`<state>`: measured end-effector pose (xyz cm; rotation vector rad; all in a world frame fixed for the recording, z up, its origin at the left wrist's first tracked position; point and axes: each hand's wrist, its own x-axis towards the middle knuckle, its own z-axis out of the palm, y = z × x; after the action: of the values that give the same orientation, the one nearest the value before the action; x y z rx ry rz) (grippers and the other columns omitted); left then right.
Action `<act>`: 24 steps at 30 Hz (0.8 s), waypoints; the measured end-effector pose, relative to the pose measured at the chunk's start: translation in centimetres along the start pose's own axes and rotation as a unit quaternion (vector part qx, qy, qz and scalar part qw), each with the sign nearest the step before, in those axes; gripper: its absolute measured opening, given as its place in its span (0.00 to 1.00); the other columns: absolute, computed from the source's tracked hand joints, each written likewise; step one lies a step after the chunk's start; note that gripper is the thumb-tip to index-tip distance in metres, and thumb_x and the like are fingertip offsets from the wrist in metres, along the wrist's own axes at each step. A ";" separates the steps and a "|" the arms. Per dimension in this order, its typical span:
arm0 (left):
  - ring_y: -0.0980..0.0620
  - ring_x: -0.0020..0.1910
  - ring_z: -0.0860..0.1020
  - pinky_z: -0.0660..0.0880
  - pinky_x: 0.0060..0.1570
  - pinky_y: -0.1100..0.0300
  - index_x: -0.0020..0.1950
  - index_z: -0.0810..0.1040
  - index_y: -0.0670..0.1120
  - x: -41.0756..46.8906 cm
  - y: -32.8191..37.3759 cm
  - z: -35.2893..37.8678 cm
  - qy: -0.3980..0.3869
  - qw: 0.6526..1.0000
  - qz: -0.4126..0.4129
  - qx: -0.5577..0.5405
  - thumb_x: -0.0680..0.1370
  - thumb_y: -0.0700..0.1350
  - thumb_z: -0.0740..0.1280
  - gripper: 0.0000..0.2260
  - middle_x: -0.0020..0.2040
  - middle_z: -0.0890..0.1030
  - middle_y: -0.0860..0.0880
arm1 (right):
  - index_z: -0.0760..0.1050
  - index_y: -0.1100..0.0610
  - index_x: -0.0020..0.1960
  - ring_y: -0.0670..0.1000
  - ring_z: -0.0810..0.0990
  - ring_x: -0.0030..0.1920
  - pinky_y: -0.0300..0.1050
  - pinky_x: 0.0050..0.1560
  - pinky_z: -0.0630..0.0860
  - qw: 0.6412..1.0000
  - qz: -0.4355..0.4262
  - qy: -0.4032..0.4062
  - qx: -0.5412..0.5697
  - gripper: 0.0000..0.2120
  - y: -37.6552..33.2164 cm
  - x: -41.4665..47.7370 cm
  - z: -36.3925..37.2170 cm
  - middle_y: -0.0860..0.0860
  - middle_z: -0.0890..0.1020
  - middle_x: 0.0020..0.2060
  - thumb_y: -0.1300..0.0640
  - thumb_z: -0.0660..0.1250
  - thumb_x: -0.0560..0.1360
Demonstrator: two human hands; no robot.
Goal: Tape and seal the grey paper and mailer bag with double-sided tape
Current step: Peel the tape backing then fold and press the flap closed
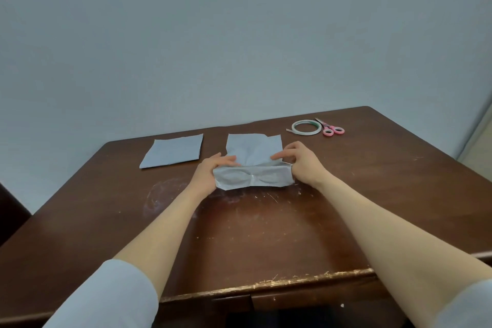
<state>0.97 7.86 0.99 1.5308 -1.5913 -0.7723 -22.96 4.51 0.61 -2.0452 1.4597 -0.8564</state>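
Grip: my left hand (210,172) and right hand (302,165) are each pinching one end of the near flap of the mailer bag (254,148), which I am folding over at mid-worktop (266,234). The folded band is running left to right; the open remainder is pointing away from me. Whether tape is lying under the flap I cannot tell. Beyond, at left, the grey paper (173,150) is lying flat, apparently unsealed. Far right, the tape roll (306,127) and scissors (331,129) are lying side by side. By my judgement, most sealing is remaining.
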 end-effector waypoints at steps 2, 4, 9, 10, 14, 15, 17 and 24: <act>0.47 0.66 0.70 0.70 0.57 0.63 0.57 0.82 0.43 0.6 -0.2 -0.2 0.032 0.999 0.006 0.037 0.75 0.35 0.69 0.12 0.69 0.69 0.48 | 0.83 0.57 0.56 0.51 0.77 0.54 0.38 0.56 0.70 1.000 -0.010 -0.017 0.020 0.21 0.1 0.7 0.0 0.49 0.78 0.57 0.73 0.59 0.72; 0.49 0.51 0.74 0.71 0.47 0.66 0.49 0.80 0.45 1.1 -0.1 -0.5 0.025 0.996 -0.017 0.079 0.75 0.31 0.65 0.10 0.54 0.77 0.47 | 0.84 0.57 0.54 0.49 0.80 0.54 0.40 0.56 0.74 0.997 -0.003 -0.035 0.062 0.17 0.5 1.2 0.0 0.49 0.82 0.56 0.70 0.63 0.72; 0.52 0.40 0.74 0.70 0.44 0.60 0.46 0.81 0.41 1.1 -0.2 -0.7 0.029 0.994 -0.052 0.090 0.77 0.36 0.64 0.06 0.40 0.80 0.47 | 0.86 0.54 0.43 0.45 0.70 0.43 0.43 0.44 0.71 0.993 0.026 -0.045 0.109 0.14 1.1 1.6 -0.6 0.59 0.84 0.50 0.67 0.63 0.69; 0.50 0.43 0.76 0.72 0.46 0.58 0.49 0.82 0.40 1.1 -0.1 -0.6 0.031 0.994 -0.052 0.086 0.77 0.36 0.64 0.07 0.43 0.81 0.45 | 0.86 0.54 0.43 0.45 0.70 0.44 0.43 0.46 0.72 0.991 0.027 -0.045 0.125 0.13 1.0 1.5 -0.8 0.59 0.84 0.50 0.66 0.65 0.70; 0.53 0.36 0.74 0.71 0.38 0.67 0.44 0.81 0.44 0.8 0.6 -0.2 0.009 0.998 -0.064 0.001 0.76 0.34 0.66 0.07 0.36 0.79 0.49 | 0.84 0.60 0.49 0.42 0.78 0.43 0.37 0.47 0.75 0.985 0.023 -0.063 0.159 0.12 0.3 0.9 -1.1 0.55 0.86 0.46 0.71 0.66 0.71; 0.54 0.36 0.74 0.71 0.36 0.69 0.47 0.81 0.45 0.7 0.7 -0.1 -0.005 0.998 -0.063 -0.002 0.77 0.35 0.67 0.06 0.36 0.78 0.50 | 0.84 0.60 0.50 0.42 0.79 0.42 0.35 0.47 0.76 0.985 0.022 -0.075 0.156 0.13 0.1 0.8 -1.0 0.51 0.86 0.45 0.71 0.66 0.71; 0.53 0.38 0.74 0.71 0.38 0.66 0.47 0.81 0.45 0.7 0.4 -0.2 -0.015 0.999 -0.046 0.026 0.76 0.36 0.68 0.06 0.38 0.79 0.48 | 0.84 0.63 0.47 0.45 0.79 0.42 0.38 0.46 0.76 0.988 0.027 -0.077 0.128 0.12 0.2 1.0 -0.7 0.52 0.85 0.42 0.72 0.64 0.71; 0.55 0.63 0.71 0.67 0.62 0.63 0.64 0.78 0.47 0.7 0.6 -1.5 0.004 0.991 0.037 0.130 0.72 0.44 0.74 0.20 0.62 0.75 0.55 | 0.81 0.69 0.41 0.42 0.72 0.35 0.42 0.40 0.72 0.988 0.018 -0.065 0.136 0.05 -0.7 1.4 -0.3 0.49 0.78 0.33 0.68 0.66 0.71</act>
<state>1.98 7.32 2.32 1.6420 -1.7878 -0.5325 -22.45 3.36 1.59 -1.8303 1.2332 -0.8406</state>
